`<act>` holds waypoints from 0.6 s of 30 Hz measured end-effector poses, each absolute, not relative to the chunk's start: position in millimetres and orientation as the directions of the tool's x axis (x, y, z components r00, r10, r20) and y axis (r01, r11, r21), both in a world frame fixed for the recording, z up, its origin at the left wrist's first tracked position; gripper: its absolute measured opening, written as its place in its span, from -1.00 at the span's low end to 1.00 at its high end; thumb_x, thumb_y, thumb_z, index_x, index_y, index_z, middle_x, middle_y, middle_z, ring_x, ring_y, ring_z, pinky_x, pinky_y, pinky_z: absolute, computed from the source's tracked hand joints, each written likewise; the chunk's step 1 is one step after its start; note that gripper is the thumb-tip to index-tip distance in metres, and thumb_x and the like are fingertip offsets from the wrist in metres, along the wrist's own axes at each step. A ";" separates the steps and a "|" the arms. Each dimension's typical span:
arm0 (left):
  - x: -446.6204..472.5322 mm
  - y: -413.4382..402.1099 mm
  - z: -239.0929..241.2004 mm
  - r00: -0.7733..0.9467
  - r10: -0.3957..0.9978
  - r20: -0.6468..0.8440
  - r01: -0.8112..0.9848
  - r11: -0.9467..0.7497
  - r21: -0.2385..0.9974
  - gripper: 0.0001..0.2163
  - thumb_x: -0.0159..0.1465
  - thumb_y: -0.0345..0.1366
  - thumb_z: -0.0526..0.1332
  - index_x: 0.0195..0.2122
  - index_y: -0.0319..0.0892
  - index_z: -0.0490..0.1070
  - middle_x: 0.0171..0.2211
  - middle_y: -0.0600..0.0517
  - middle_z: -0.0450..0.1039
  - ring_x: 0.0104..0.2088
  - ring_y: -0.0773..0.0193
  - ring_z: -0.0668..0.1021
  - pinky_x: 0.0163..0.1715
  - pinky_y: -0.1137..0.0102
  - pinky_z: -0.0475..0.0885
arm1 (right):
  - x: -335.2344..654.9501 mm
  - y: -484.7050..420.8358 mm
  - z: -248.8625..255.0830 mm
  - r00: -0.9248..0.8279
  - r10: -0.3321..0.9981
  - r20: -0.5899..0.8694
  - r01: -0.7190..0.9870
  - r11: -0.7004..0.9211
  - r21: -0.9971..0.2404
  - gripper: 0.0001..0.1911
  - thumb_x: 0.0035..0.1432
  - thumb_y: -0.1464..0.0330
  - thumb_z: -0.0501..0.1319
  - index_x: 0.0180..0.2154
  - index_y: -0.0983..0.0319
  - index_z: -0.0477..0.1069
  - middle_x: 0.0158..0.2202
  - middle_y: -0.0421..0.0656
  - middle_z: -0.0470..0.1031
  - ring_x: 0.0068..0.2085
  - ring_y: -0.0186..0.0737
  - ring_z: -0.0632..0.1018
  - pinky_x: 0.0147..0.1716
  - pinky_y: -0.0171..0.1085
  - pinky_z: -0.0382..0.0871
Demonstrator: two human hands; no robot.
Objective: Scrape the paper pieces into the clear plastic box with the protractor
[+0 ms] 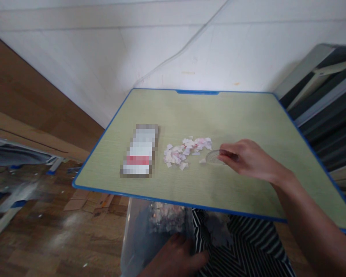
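At the folding table (190, 111), the right hand (246, 157) pinches a clear, curved-edged plastic piece (212, 157) between thumb and fingers, low over the tabletop's middle; held by one end like that, I'd say, it leaves its free edge facing the paper scraps (175, 156) lying around the table's centre. The pixelated slab (141, 148) sits toward the table's left side, probably set there to be seen without crowding the scraps. Under the table's near edge stands a plastic bin (129, 234), seemingly within easy reach of the left hand (178, 256), whose fingers look bent at it, though I can't tell whether they grip anything. Counting up: two hands, one plastic piece, one slab, one bin; the scraps overlap too much to number, with one loose beside the plastic piece.
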State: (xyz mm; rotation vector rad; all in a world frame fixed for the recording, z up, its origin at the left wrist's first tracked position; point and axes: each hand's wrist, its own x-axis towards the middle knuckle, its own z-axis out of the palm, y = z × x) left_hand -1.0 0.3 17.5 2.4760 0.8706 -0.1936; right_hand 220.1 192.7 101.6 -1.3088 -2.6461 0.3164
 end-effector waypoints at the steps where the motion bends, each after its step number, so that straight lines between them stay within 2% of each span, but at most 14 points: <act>1: -1.0 0.3 18.1 0.783 0.547 -0.295 0.621 -0.663 0.418 -0.71 0.33 -0.34 0.26 0.04 -0.07 0.26 -0.24 -0.01 0.46 -0.25 0.12 0.53 -0.28 0.32 0.45 | 220.0 192.8 101.0 -0.596 0.800 0.067 0.762 0.590 -0.267 -0.73 0.15 0.33 0.03 -0.58 0.20 0.19 -0.70 -0.26 0.18 -0.65 -0.38 0.20 -0.56 -0.29 -0.11; 7: -0.1 0.7 19.3 0.782 0.529 -0.330 0.623 -0.660 0.420 -0.73 0.34 -0.33 0.24 0.04 -0.07 0.27 -0.23 -0.02 0.46 -0.26 0.12 0.54 -0.29 0.32 0.45 | 219.1 192.5 99.9 -0.621 0.782 0.056 0.736 0.607 -0.299 -0.74 0.15 0.33 0.05 -0.57 0.20 0.21 -0.69 -0.26 0.21 -0.65 -0.38 0.23 -0.56 -0.29 -0.10; 14: -2.7 -1.4 17.1 0.784 0.564 -0.260 0.614 -0.642 0.458 -0.69 0.32 -0.32 0.27 0.05 -0.08 0.25 -0.22 -0.03 0.46 -0.25 0.10 0.53 -0.28 0.31 0.45 | 216.3 192.8 101.5 -0.531 0.846 0.050 0.819 0.527 -0.226 -0.76 0.16 0.32 0.04 -0.55 0.20 0.22 -0.66 -0.22 0.27 -0.62 -0.34 0.25 -0.55 -0.28 -0.09; 18: -1.5 -1.7 18.6 0.771 0.571 -0.282 0.634 -0.646 0.426 -0.70 0.32 -0.35 0.27 0.04 -0.06 0.26 -0.23 -0.02 0.47 -0.26 0.10 0.53 -0.29 0.31 0.44 | 215.6 192.1 102.1 -0.453 0.888 0.078 0.874 0.460 -0.154 -0.75 0.18 0.31 0.02 -0.55 0.19 0.20 -0.63 -0.18 0.30 -0.60 -0.31 0.24 -0.54 -0.26 -0.10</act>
